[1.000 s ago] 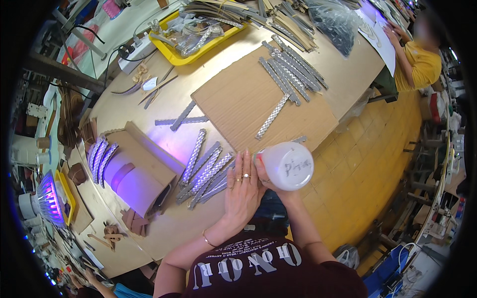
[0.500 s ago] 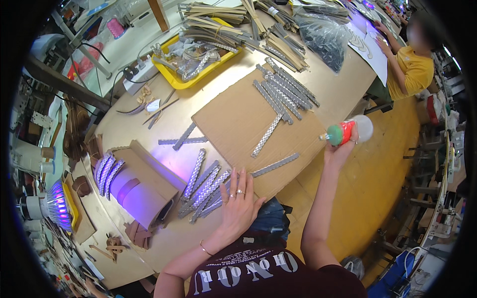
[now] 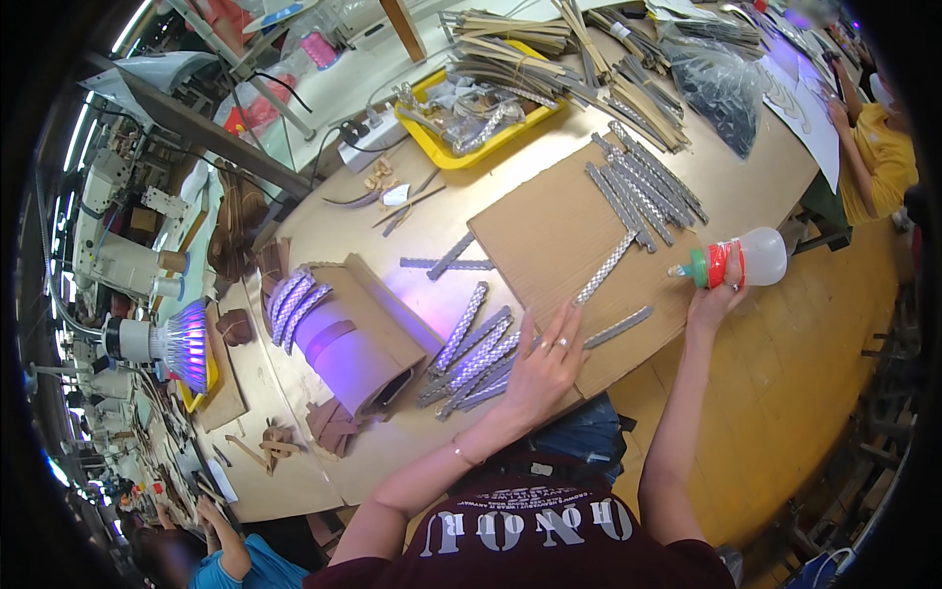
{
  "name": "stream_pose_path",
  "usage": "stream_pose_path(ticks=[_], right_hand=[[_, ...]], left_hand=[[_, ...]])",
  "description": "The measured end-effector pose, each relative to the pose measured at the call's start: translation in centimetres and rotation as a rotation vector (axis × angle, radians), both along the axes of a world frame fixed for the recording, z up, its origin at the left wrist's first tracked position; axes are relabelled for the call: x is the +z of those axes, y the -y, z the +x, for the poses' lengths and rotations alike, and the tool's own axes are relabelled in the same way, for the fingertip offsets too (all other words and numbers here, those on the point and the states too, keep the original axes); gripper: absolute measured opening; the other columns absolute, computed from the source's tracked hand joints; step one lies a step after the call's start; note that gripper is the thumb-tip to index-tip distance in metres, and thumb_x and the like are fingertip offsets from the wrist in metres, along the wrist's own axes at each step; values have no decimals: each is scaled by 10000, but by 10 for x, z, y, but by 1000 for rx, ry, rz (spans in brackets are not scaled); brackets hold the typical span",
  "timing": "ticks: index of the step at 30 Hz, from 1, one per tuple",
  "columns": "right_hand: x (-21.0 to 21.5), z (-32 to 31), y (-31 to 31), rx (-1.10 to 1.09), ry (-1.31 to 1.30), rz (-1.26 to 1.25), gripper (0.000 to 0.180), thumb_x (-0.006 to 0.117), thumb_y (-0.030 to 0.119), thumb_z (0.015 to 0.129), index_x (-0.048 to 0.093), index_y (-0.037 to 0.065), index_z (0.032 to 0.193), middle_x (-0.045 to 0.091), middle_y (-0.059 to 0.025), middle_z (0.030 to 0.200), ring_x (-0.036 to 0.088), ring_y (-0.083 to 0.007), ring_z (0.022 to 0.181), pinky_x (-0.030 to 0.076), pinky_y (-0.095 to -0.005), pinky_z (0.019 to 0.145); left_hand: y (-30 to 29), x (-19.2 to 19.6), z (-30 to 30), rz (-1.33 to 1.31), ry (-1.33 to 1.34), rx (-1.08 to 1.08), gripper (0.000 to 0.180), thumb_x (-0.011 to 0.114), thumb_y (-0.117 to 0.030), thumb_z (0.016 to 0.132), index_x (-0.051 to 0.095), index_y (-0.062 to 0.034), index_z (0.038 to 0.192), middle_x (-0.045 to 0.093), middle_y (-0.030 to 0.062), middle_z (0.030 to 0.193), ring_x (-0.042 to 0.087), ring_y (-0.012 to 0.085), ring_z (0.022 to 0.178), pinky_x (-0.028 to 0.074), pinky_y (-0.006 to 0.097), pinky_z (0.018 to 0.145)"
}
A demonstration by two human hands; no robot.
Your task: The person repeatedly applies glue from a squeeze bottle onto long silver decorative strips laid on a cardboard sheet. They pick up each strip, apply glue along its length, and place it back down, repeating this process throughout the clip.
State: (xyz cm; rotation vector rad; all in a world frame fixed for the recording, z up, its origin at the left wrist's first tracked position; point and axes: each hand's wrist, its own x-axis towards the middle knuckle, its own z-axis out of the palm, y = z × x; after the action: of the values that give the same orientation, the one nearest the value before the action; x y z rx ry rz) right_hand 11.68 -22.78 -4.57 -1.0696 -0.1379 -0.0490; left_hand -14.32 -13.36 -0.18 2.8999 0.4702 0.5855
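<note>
Squeeze bottle (image 3: 765,257) sits sideways in the right hand's (image 3: 717,298) wrapped grip, its nozzle (image 3: 678,271) over the cardboard sheet (image 3: 535,231); too hard a squeeze could drip onto that sheet. The left hand (image 3: 546,373) lies with fingers extended, apparently holding nothing, beside a braided silver strip (image 3: 604,266), which a careless sideways brush could knock askew.

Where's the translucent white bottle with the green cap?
Right side of the head view: the right hand holds the translucent white bottle near the right edge of the brown cardboard sheet.
</note>
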Motion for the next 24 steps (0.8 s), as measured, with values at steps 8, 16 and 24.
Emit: stream_pose_path(ticks=[8,16,24], right_hand=[[5,-5,-5,-61,10,-4,352,710,228,845,550,6,1066,568,-57,991,558,-133,867,469,-302,775],[7,-7,-5,-62,48,-39,365,711,245,845,541,14,1069,564,-58,991,549,-136,874,459,-296,790],[8,-8,-4,-47,54,-87,385,706,255,847,512,24,1085,560,-59,1007,544,-131,897,458,-297,810]], left_hand=[[-28,59,-116,17,-111,425,340,764,-185,772,677,-74,1081,533,101,1363,480,315,1263,189,510,1126],[-15,36,-17,-369,148,76,613,796,-177,731,539,23,1250,607,200,1157,580,368,1035,423,460,943],[-33,6,75,-283,-53,32,502,666,-73,848,488,-40,1317,659,182,964,646,327,855,521,382,751]])
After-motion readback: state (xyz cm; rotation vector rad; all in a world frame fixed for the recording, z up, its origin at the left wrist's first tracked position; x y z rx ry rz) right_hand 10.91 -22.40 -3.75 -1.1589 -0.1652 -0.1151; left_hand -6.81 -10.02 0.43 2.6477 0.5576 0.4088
